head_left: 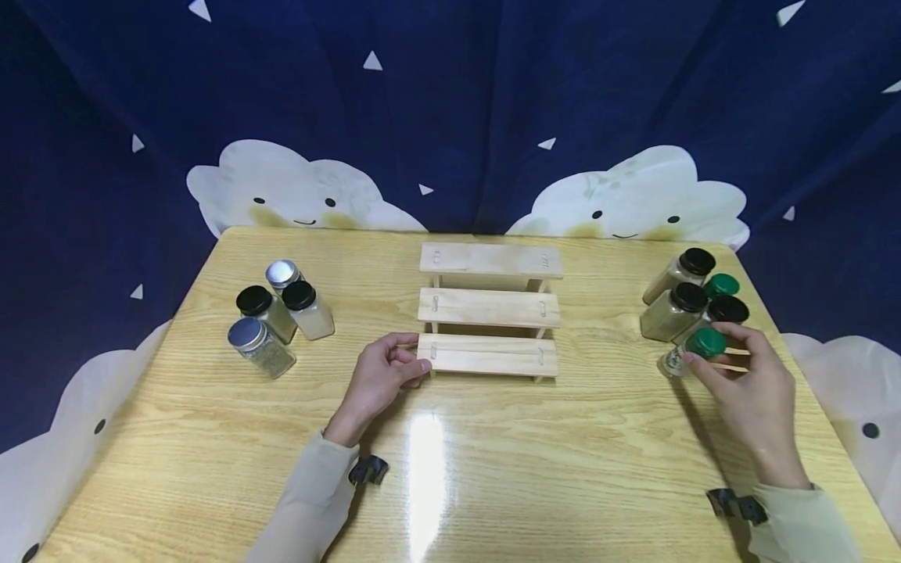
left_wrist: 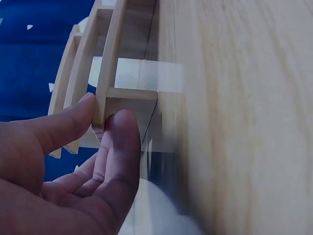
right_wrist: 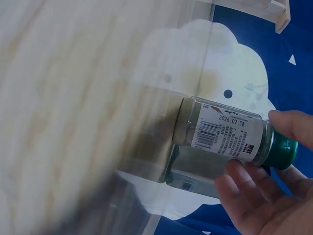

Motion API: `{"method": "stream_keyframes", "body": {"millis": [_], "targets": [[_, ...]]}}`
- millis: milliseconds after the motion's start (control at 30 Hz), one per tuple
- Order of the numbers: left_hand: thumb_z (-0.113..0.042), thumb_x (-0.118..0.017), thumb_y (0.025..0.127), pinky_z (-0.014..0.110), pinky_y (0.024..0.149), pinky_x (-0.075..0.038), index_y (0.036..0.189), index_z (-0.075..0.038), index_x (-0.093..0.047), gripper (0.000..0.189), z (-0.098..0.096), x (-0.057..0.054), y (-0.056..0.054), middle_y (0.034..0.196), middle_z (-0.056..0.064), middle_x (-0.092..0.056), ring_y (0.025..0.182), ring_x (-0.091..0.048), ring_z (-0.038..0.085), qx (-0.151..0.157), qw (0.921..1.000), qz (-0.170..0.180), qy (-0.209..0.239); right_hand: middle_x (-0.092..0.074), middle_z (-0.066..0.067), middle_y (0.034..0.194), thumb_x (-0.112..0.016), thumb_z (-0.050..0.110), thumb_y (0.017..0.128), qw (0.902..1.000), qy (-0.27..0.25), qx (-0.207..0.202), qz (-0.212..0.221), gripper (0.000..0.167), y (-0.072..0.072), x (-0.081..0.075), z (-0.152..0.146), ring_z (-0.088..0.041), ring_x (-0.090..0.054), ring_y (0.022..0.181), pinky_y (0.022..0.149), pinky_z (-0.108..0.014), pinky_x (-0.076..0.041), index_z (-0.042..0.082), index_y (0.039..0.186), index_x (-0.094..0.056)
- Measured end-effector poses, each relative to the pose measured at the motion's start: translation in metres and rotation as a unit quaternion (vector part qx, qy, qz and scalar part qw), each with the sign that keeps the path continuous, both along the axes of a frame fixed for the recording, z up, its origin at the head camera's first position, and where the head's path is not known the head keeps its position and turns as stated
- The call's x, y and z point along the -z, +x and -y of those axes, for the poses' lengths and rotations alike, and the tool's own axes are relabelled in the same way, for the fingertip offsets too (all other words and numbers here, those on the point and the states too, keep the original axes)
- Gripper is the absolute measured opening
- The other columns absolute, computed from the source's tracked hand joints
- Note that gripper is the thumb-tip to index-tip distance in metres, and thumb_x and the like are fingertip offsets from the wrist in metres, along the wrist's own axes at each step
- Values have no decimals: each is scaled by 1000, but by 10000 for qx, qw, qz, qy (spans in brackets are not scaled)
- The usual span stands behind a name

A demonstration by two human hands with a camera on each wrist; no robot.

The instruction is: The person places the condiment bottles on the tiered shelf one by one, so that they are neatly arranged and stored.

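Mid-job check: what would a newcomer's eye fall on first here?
Probably the three-step rack in the middle of the table, gripped at its near left end by the left hand. Next, the green-capped jar in the right hand, at the near side of the right-hand cluster. Behind the table, the dark blue curtain with smiling clouds also stands out.

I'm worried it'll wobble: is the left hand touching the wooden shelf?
Touching. The left wrist view shows the left hand pinching the wooden shelf, thumb on top, finger underneath.
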State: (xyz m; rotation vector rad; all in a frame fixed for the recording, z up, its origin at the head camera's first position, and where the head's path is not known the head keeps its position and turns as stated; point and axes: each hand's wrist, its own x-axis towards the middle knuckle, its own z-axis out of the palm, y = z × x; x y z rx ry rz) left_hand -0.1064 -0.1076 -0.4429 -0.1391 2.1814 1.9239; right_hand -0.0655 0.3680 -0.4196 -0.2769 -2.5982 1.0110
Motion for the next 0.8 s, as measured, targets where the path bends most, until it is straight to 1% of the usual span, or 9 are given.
{"method": "stream_keyframes", "body": {"millis": [133, 233, 300, 400, 533, 633, 800], "targets": [[10, -77, 96, 31, 75, -67, 141, 12, -61, 48, 0, 0, 0, 92, 13, -70, 77, -72, 20, 23, 10000, -18, 42, -60, -10, 126, -84, 8, 96, 10000, -10, 8, 79, 61, -1, 1, 0, 11, -52, 94, 75, 1, -45, -1, 149, -55], [9, -77, 96, 31, 76, -67, 142, 11, -60, 49, 1, 0, 0, 92, 13, -69, 79, -73, 21, 38, 10000, 22, 78, -60, -9, 124, -83, 7, 96, 9999, -55, 39, 104, 60, -1, 1, 0, 10, -52, 96, 75, 1, -45, -2, 148, -55], [8, -77, 96, 31, 77, -67, 143, 11, -60, 50, 1, 0, 0, 92, 13, -69, 79, -73, 21, 48, 9999, 46, 101, -60, -7, 123, -83, 7, 96, 9999, -111, 66, 107, 59, -2, 1, 0, 10, -51, 97, 75, 1, -46, -2, 148, -55], [8, -77, 97, 31, 77, -67, 143, 11, -60, 49, 1, 0, -1, 92, 13, -69, 79, -73, 21, 69, 9999, 33, 88, -59, 4, 120, -84, 7, 96, 9996, -267, 43, 27, 57, -1, 0, 1, 9, -53, 98, 76, 0, -48, -2, 144, -56], [8, -77, 97, 31, 76, -67, 143, 10, -60, 50, 1, -1, -1, 91, 12, -68, 79, -73, 21, 62, 10000, 11, 59, -57, 16, 117, -85, 7, 95, 9989, -457, -8, -123, 53, 2, -6, 6, 6, -55, 103, 78, -1, -50, 1, 141, -59], [9, -77, 97, 31, 76, -67, 144, 10, -60, 50, 1, 0, 0, 91, 12, -68, 79, -73, 21, 44, 10000, 27, 62, -57, 17, 118, -85, 6, 94, 9986, -489, -31, -181, 53, 3, -12, 12, 3, -56, 105, 78, -2, -50, 4, 141, -60], [10, -77, 97, 32, 75, -67, 144, 11, -59, 50, 0, 0, 0, 90, 12, -67, 79, -74, 22, 46, 9999, 48, 118, -60, 16, 120, -87, 7, 93, 9983, -465, -184, -314, 56, 3, -24, 22, 0, -58, 106, 78, -2, -51, 6, 143, -62]]}}
